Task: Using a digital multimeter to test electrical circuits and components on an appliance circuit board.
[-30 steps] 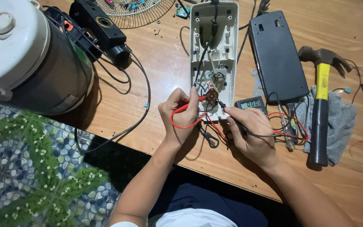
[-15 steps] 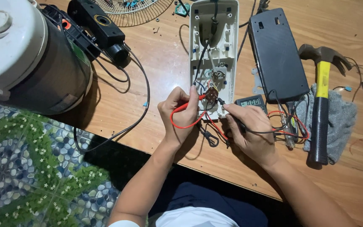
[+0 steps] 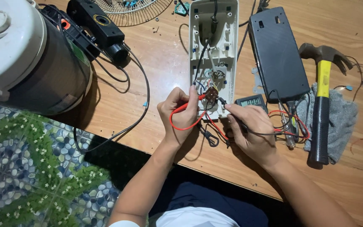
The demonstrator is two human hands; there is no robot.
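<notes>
Red probe point(image 3: 188, 106) is pinched in the left hand point(image 3: 180, 115), its tip on the switch inside the open white casing point(image 3: 213, 54) at the middle of the wooden table point(image 3: 156, 84). The right hand point(image 3: 253, 130) pinches the black probe point(image 3: 223, 102) against that switch from the right. Just right lie a small meter point(image 3: 251, 101), a black cover point(image 3: 277, 52) and a yellow-handled hammer point(image 3: 322, 101).

The opened white housing point(image 3: 213, 54) lies lengthwise on the wooden table point(image 3: 164, 75) — wiring exposed at its near end. Left hand point(image 3: 180, 115) pinches the red probe point(image 3: 192, 103) at that end; its red lead loops under the palm. Right hand point(image 3: 253, 132) holds the black probe point(image 3: 223, 102) against the same end, from the housing's right. A small meter point(image 3: 251, 101) sits just right of the housing, touching the right hand. Farther right — black cover point(image 3: 278, 52), yellow-handled hammer point(image 3: 322, 96) on a grey cloth point(image 3: 343, 120).
</notes>
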